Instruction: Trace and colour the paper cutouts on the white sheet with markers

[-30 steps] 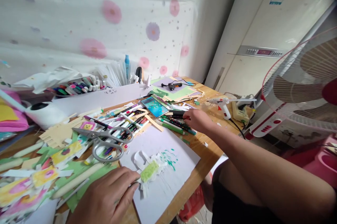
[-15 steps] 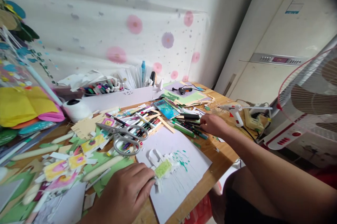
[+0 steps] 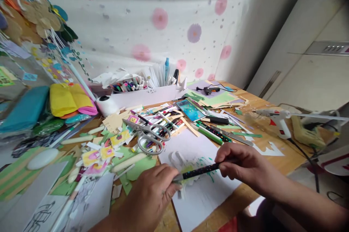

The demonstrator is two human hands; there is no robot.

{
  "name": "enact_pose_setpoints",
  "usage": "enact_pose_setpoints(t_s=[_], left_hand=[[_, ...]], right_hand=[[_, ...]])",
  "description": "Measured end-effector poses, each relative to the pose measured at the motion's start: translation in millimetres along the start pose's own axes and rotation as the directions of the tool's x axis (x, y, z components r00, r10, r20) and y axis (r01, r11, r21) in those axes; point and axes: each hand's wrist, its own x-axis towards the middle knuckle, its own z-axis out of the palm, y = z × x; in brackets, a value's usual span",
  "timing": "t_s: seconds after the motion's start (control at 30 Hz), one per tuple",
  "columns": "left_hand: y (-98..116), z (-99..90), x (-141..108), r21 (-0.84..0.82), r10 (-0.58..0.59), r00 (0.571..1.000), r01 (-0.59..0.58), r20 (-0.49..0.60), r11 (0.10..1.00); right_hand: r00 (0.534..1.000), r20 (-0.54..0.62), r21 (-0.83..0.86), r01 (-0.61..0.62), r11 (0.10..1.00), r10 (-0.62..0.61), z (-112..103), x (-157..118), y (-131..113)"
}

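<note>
A black marker pen [image 3: 201, 170] with small coloured dots is held level between both hands, above a white sheet of paper [image 3: 207, 203]. My left hand [image 3: 152, 192] pinches its greyish end. The other end sits between the fingers and thumb of my right hand [image 3: 240, 161]. Beneath the pen, partly covered by it, lies a small light-green piece with white paper strips [image 3: 177, 158]. Teal dabs [image 3: 205, 161] mark the sheet beside that piece. Scissors [image 3: 148, 134] with grey handles rest on a pile of markers just beyond the sheet.
A phone [image 3: 190, 110] lies past the markers, with green and black pens [image 3: 211, 133] to its right. A white glue gun [image 3: 278, 121] stands at the right, a black one [image 3: 208, 90] at the back. Paper scraps and painted yellow-pink pieces [image 3: 106, 152] cover the left.
My right hand has come from the pens back over the sheet with a black marker. My left hand has let go of the green piece and now grips the marker's end. The view has turned left.
</note>
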Motion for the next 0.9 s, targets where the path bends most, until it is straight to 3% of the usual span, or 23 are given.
enact_pose_setpoints(t_s=[0.07, 0.13, 0.3, 0.4, 0.47, 0.63, 0.77, 0.9], left_hand=[[6, 1.2, 0, 0.014, -0.001, 1.000, 0.001, 0.029, 1.000], [13, 2.3, 0, 0.025, 0.001, 0.998, -0.002, 0.062, 1.000], [21, 5.9, 1, 0.015, 0.059, 0.985, -0.062, 0.163, 0.998], [18, 5.2, -1, -0.005, 0.053, 0.977, -0.054, 0.205, 0.999], [14, 3.1, -3, -0.019, 0.033, 0.979, -0.030, 0.201, 0.999], [8, -1.0, -4, 0.008, -0.015, 0.993, 0.014, 0.117, 1.000], [10, -1.6, 4, 0.088, 0.094, 0.989, -0.105, 0.118, 0.991], [4, 3.0, 4, 0.153, 0.224, 0.964, -0.245, 0.145, 0.957]], right_hand=[[1.000, -0.027, 0.264, -0.003, 0.964, 0.010, 5, 1, 8], [1.000, 0.004, 0.385, -0.020, 0.923, 0.020, 13, 2, 13], [0.953, 0.264, 0.374, -0.243, 0.895, 0.148, 44, 5, 15], [0.932, 0.301, 0.423, -0.319, 0.848, 0.201, 51, 12, 13], [0.939, 0.278, 0.464, -0.314, 0.828, 0.200, 46, 17, 11], [0.983, 0.086, 0.562, -0.184, 0.806, 0.165, 25, 24, 8], [0.983, 0.039, 0.492, -0.177, 0.852, 0.181, 18, 25, 15], [0.988, -0.095, 0.433, -0.071, 0.898, 0.124, 8, 28, 29]])
